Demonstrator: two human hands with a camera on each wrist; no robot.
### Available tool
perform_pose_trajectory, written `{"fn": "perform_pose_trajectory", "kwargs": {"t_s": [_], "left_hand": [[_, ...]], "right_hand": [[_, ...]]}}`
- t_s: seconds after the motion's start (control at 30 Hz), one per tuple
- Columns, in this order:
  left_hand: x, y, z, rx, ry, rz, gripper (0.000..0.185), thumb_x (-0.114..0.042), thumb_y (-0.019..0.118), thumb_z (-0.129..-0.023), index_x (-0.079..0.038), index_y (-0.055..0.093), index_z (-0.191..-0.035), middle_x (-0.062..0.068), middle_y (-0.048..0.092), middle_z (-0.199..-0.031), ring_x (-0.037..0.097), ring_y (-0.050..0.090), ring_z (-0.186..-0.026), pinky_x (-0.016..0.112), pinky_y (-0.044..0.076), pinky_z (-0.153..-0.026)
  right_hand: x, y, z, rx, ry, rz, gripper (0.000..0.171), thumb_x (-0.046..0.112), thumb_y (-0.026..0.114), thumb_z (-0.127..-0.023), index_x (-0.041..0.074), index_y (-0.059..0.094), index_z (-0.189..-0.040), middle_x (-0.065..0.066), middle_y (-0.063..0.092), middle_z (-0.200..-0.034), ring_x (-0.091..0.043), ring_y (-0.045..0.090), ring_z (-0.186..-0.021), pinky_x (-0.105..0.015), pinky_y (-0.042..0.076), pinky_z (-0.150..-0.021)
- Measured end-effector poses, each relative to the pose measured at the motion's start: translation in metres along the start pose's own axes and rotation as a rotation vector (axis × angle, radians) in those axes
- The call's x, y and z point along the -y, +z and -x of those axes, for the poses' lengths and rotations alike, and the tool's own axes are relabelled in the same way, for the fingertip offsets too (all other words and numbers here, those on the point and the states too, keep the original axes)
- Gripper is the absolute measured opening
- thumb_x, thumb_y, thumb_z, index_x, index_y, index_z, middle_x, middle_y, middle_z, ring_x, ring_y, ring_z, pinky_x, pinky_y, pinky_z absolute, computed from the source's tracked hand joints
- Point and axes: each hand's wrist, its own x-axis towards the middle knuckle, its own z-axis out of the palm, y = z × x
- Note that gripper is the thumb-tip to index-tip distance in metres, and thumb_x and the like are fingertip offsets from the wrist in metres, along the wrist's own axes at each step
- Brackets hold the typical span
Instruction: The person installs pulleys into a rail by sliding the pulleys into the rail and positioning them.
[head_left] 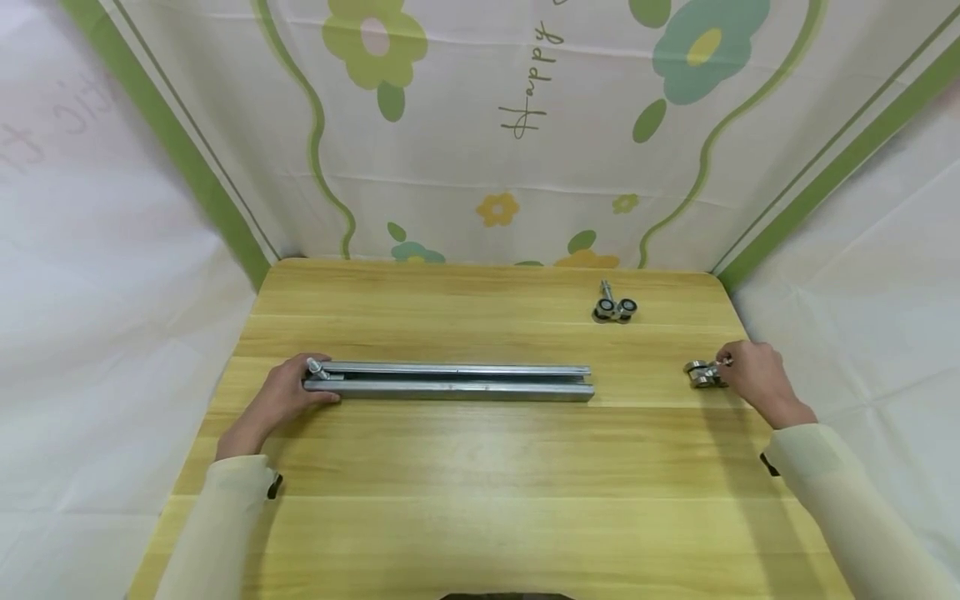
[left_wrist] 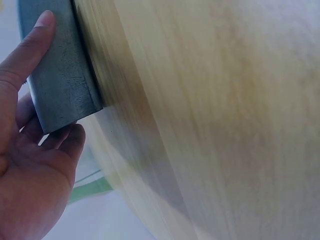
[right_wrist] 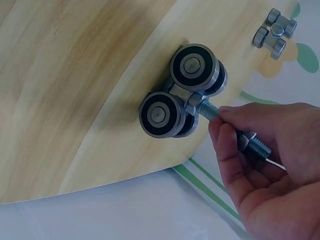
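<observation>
metal rail [head_left: 450, 381]: long, grey, flat on table, lengthwise left-right | roller trolley [head_left: 703, 374]: steel, black-rimmed wheels, threaded bolt, near right edge

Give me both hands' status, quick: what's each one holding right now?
Left hand: grips the left end of the metal rail.
Right hand: fingers pinch the threaded bolt of the roller trolley.

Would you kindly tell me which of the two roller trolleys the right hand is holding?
The right hand pinches the bolt of the nearer roller trolley by the table's right edge; the far roller trolley lies untouched.
</observation>
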Motion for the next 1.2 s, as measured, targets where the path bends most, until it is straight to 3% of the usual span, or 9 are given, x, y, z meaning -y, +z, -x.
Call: {"fn": "perform_pose_trajectory", "kwargs": {"t_s": [0.33,0.63,0.93,1.2], "left_hand": [[0.001,0.000,0.000,0.015,-0.010,-0.001,0.072,-0.020,0.094,-0.082,0.007,0.061,-0.139,0.034,0.062,-0.134,0.052,0.060,-0.121,0.067,0.048,-0.103],[0.001,0.001,0.000,0.006,-0.002,-0.001,0.072,-0.021,0.095,-0.080,0.006,0.062,-0.137,0.034,0.064,-0.133,0.052,0.061,-0.120,0.066,0.049,-0.102],[0.001,0.001,0.000,0.018,-0.015,-0.005,0.071,-0.021,0.094,-0.082,0.005,0.061,-0.139,0.034,0.062,-0.135,0.052,0.059,-0.122,0.067,0.047,-0.104],[0.001,-0.001,-0.001,0.016,-0.018,-0.008,0.072,-0.020,0.094,-0.082,0.006,0.061,-0.139,0.034,0.062,-0.135,0.052,0.059,-0.122,0.067,0.047,-0.104]], "right_hand": [[0.002,-0.004,0.000,0.054,-0.057,0.034,0.012,0.000,0.070,-0.091,-0.008,0.078,-0.095,-0.028,0.075,-0.093,-0.049,0.069,-0.080,-0.063,0.055,-0.066],[0.008,-0.002,-0.001,0.043,-0.144,0.062,0.006,-0.001,0.074,-0.088,-0.003,0.079,-0.087,-0.023,0.076,-0.087,-0.040,0.070,-0.072,-0.060,0.057,-0.067],[0.033,-0.003,0.002,0.062,-0.192,0.086,0.005,0.004,0.076,-0.089,0.002,0.080,-0.088,-0.015,0.077,-0.083,-0.029,0.067,-0.066,-0.053,0.055,-0.062],[0.052,0.001,0.002,0.085,-0.212,0.047,0.004,0.000,0.075,-0.089,-0.002,0.079,-0.089,-0.016,0.077,-0.083,-0.025,0.067,-0.066,-0.050,0.057,-0.062]]}}
